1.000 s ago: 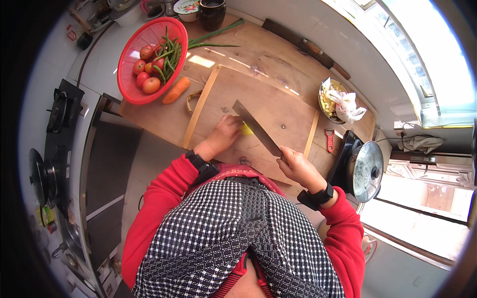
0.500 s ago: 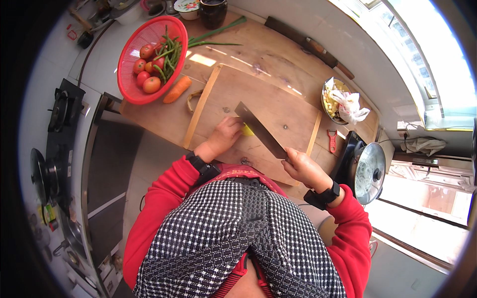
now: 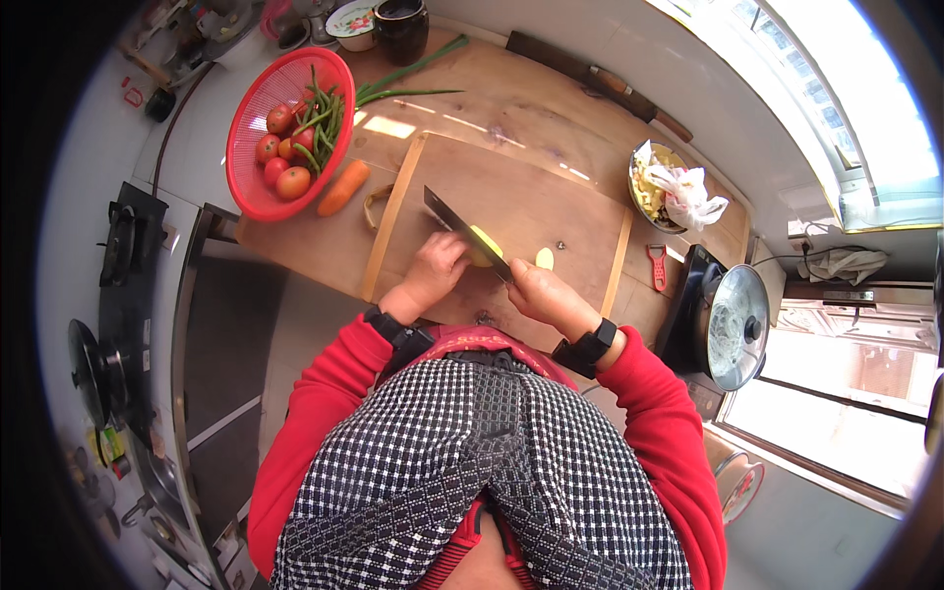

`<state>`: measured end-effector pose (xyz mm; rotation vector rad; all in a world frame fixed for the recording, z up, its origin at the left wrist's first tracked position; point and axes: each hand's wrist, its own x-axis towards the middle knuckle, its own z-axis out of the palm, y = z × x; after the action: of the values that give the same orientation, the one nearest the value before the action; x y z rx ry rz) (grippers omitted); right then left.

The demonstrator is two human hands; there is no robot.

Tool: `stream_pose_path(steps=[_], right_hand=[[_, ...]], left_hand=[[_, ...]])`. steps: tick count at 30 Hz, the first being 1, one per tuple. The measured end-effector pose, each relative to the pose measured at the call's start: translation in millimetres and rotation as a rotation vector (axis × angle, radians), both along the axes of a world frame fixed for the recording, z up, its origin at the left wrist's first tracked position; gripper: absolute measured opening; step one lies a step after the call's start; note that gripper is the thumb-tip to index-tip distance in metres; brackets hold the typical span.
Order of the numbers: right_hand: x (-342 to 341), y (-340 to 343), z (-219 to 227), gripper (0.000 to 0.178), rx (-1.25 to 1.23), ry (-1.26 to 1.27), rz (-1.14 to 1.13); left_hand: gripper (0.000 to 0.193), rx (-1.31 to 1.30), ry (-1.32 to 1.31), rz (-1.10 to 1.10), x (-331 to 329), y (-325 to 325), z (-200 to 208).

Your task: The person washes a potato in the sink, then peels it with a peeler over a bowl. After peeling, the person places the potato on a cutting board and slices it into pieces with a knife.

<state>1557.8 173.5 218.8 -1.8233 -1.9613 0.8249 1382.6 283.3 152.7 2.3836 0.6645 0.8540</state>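
Note:
My right hand (image 3: 546, 295) grips the handle of a cleaver (image 3: 450, 218), its blade slanting up to the left across the cutting board (image 3: 521, 187). Fingers curled, my left hand (image 3: 439, 267) presses on a yellow peeled potato (image 3: 480, 258) beside the blade. More of the yellow flesh shows on the blade's far side. A pale yellow slice (image 3: 545, 258) lies flat on the board, just above my right hand and apart from the cleaver.
A red basket (image 3: 236, 147) of tomatoes and green beans stands far left, with a carrot (image 3: 343, 189) beside it. At right are a bowl (image 3: 641, 202) of scraps with a plastic bag, a red peeler (image 3: 657, 267) and a lidded pan (image 3: 736, 324). Another knife (image 3: 590, 79) lies along the wall.
The cleaver and my right hand have moved left, over the potato. A slice now lies on the board to the right. My left hand has barely shifted.

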Motion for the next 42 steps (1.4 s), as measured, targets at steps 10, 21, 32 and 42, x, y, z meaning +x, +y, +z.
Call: stream_pose_path(steps=[10,21,32,42], right_hand=[[4,-27,20,0.025,0.234,0.337,-0.331],[20,-68,-2,0.027,0.171,0.528,-0.606],[14,-72,-13,0.026,0.185,0.437,-0.567],[11,-89,4,0.044,0.271,0.141,-0.249]], left_hand=[[0.047,0.093,0.04,-0.11,7,2,1],[0.04,-0.23,0.448,0.037,11,44,-13],[0.044,-0.069,0.477,-0.326,66,49,3],[0.027,-0.462,0.245,-0.157,16,1,-11]])
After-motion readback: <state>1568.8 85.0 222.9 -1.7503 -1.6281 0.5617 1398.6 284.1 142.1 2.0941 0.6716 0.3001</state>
